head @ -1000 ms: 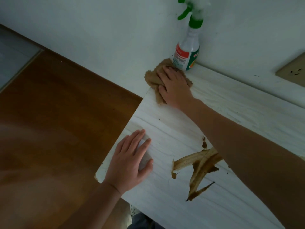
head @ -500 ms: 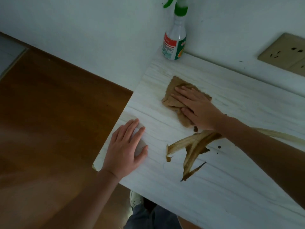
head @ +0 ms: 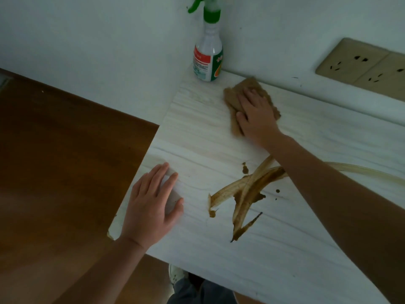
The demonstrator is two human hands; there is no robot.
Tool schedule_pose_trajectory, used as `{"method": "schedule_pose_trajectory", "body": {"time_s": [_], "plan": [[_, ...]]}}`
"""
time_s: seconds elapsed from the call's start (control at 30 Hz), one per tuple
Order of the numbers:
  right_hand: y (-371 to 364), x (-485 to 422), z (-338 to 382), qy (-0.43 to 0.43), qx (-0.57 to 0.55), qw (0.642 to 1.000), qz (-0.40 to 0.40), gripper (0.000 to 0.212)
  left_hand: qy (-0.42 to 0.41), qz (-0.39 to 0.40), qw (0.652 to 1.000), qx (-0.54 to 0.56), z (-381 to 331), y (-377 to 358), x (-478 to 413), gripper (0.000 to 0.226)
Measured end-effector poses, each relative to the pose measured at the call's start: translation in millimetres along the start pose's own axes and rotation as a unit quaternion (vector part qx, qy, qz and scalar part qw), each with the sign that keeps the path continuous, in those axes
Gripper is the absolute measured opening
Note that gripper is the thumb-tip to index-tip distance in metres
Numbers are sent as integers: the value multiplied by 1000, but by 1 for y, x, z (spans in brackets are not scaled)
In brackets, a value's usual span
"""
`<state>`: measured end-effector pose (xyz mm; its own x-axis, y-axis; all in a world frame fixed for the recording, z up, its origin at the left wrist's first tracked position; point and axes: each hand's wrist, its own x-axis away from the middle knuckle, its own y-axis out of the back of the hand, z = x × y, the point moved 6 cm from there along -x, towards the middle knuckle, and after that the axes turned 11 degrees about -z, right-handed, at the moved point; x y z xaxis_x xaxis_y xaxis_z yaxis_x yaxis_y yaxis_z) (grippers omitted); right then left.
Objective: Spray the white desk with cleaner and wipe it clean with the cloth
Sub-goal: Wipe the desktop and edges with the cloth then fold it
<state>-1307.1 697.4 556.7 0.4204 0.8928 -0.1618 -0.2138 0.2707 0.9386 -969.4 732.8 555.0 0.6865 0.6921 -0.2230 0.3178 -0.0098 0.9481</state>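
Tabletop (head: 295, 249): white with a faint wood grain, being shown from above, its back edge lying against the wall (head: 109, 40).
Right hand (head: 256, 115): being pressed flat, fingers spread, on the cloth; nothing is being gripped.
Cloth (head: 235, 97): tan and crumpled, being held down on the tabletop near the back edge, just beside the spray bottle.
Left hand (head: 151, 205): being laid flat and open on the tabletop near its left edge, well apart from the cloth.
Spray bottle (head: 208, 60): being left upright at the back corner against the wall, green trigger on top.
Brown smears (head: 245, 194): being shown as streaks and drips between the two hands, partly hidden under the right forearm.
Wall sockets (head: 363, 62): being seen on the wall at upper right.
Floor (head: 54, 172): brown wood, being seen left of the tabletop.
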Motion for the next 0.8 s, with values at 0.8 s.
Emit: {"method": "schedule_pose_trajectory", "body": {"time_s": [0.8], "plan": [[20,107,-7,104,-16,993,53,60,-3,21,1000,-15,-2,1,-3,61]]}}
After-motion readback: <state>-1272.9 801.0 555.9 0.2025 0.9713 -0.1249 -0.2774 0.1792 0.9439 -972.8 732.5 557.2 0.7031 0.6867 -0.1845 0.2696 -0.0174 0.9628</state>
